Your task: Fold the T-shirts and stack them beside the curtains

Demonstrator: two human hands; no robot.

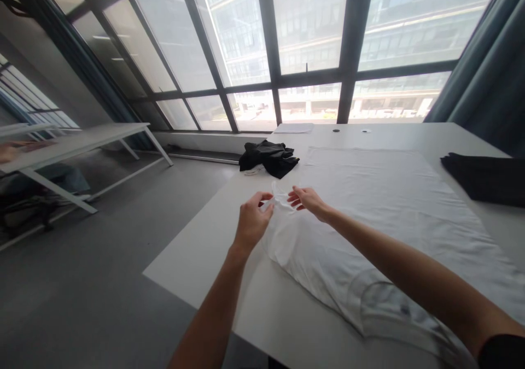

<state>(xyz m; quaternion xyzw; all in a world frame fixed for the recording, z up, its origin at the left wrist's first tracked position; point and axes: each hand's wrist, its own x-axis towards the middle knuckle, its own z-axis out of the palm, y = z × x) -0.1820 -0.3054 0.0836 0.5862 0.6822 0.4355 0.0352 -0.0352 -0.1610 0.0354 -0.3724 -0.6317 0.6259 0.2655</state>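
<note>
A white T-shirt (pixel 369 194) lies spread on the white table, its round neckline toward me at the lower right. My left hand (pixel 255 218) pinches the bunched sleeve at the shirt's left side between thumb and fingers. Just to the right, my right hand (pixel 307 199) has its fingers bent around the same bit of fabric, partly hiding their tips. Between both hands the cloth is raised in a small crumpled peak. My right forearm crosses above the body of the shirt.
A crumpled black garment (pixel 268 157) lies on the table (pixel 205 254) beyond my hands. Folded dark fabric (pixel 488 177) sits at the right, and white sheets (pixel 294 128) at the far edge. Another white table (pixel 82 145) stands at the left, where a person's hand (pixel 8 151) shows.
</note>
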